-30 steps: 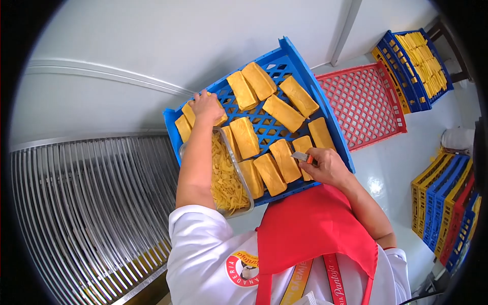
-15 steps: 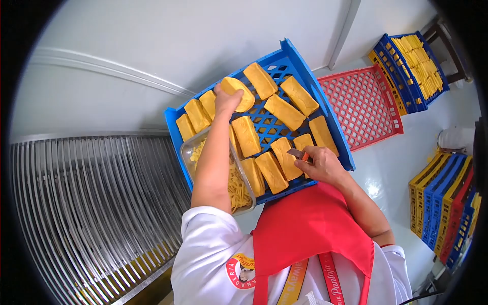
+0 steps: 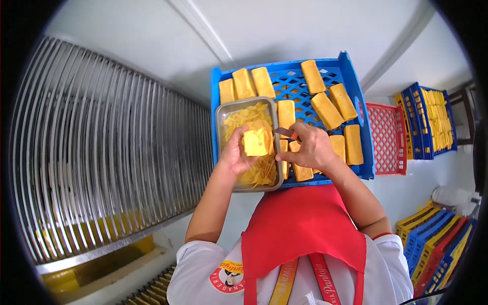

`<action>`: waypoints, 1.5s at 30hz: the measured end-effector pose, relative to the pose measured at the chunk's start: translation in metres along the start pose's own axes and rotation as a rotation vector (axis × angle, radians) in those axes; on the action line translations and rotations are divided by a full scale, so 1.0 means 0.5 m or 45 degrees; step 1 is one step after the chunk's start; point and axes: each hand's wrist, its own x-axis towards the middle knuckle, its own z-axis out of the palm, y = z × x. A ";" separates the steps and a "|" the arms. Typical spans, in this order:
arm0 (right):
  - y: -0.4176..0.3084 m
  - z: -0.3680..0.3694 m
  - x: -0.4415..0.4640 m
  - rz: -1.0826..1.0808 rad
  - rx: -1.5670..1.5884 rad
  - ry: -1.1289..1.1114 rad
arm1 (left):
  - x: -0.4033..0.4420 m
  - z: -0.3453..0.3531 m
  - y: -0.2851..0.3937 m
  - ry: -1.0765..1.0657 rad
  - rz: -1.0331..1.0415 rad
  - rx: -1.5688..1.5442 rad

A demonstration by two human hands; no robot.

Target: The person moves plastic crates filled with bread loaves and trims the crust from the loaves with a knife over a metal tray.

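Observation:
My left hand (image 3: 236, 154) grips a yellow bread loaf (image 3: 257, 141) from its left side, one end of it facing up toward me. Below that loaf is a metal pan (image 3: 279, 170) with thin yellow trimmings (image 3: 262, 172) in it. My right hand (image 3: 316, 146) holds a small knife (image 3: 283, 132), with a bit of orange showing at the grip and its blade just right of the loaf. The pan rests over the left part of a blue crate (image 3: 353, 76), where several more loaves (image 3: 327, 110) lie.
Left of the crate stands a rack of metal bars (image 3: 117, 152). A red crate (image 3: 387, 129) lies to the right, near a blue crate of yellow pieces (image 3: 438, 122). Stacked coloured crates (image 3: 432, 244) stand at lower right. A white wall (image 3: 284, 25) rises behind.
My left hand has brought the loaf from the back of the crate to above the pan. My right hand has moved the knife close to the loaf. The view has turned.

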 end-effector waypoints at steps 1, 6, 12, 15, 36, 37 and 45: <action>-0.031 -0.002 0.012 -0.006 -0.041 -0.061 | -0.018 -0.007 -0.006 0.005 0.019 0.018; -0.083 0.054 0.035 -0.130 -0.156 -0.216 | -0.073 -0.053 -0.029 -0.009 0.141 -0.076; -0.081 0.111 0.021 -0.206 -0.156 -0.265 | -0.107 -0.066 -0.029 -0.042 0.202 -0.092; -0.085 0.127 0.009 -0.216 -0.104 -0.270 | -0.091 -0.088 -0.033 -0.102 0.204 -0.204; -0.085 0.172 -0.007 0.323 0.150 -0.041 | -0.028 -0.098 -0.087 -0.222 0.571 -0.671; -0.085 0.172 -0.007 0.322 0.182 -0.071 | -0.026 -0.097 -0.087 -0.223 0.566 -0.667; -0.083 0.182 0.000 0.349 0.305 -0.146 | -0.018 -0.086 -0.096 -0.263 0.659 -0.608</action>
